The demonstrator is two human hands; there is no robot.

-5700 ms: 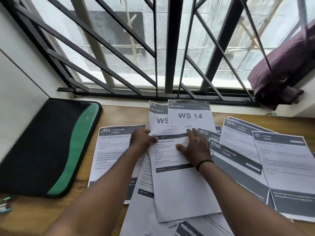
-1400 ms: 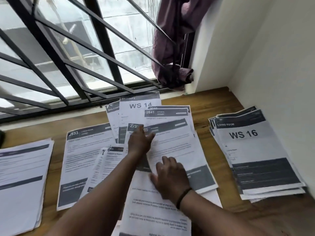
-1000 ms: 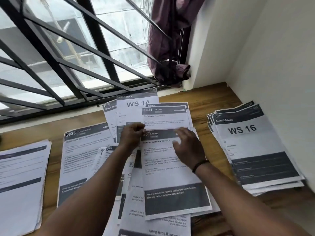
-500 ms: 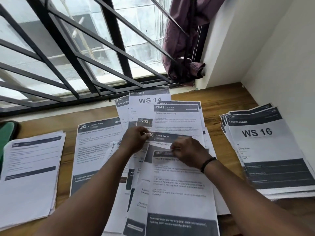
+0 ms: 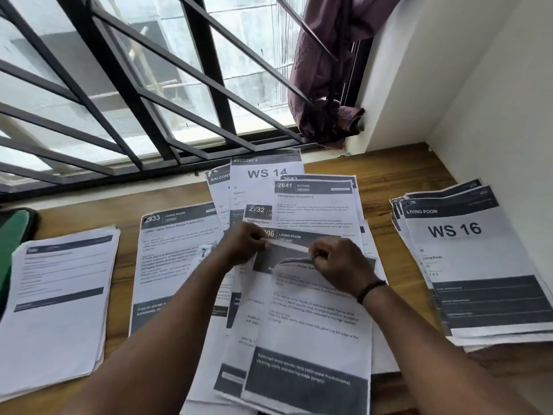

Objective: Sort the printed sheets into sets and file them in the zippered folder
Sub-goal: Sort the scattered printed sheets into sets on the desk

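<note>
Printed sheets lie spread over a wooden table [image 5: 386,175]. In the middle, my left hand [image 5: 244,245] and my right hand [image 5: 338,265] pinch the top edge of a sheet [image 5: 311,330] and curl it up off the loose central pile. Behind it lie sheet 2641 [image 5: 314,205], sheet 2732 [image 5: 257,214] and the WS 14 cover sheet [image 5: 266,175]. Sheet 2933 [image 5: 176,253] lies to the left. A sorted stack [image 5: 57,301] sits at far left, and a stack topped by the WS 16 cover sheet [image 5: 466,265] at right. Only a green and black corner of the zippered folder [image 5: 13,235] shows at the left edge.
A barred window [image 5: 149,85] runs along the back of the table. A purple cloth [image 5: 326,85] hangs at its right end. White walls [image 5: 493,85] close in the right side, right beside the WS 16 stack.
Both hands have closed on the top edge of the front sheet and curled it up from the pile. A second ago they lay on it near that edge.
</note>
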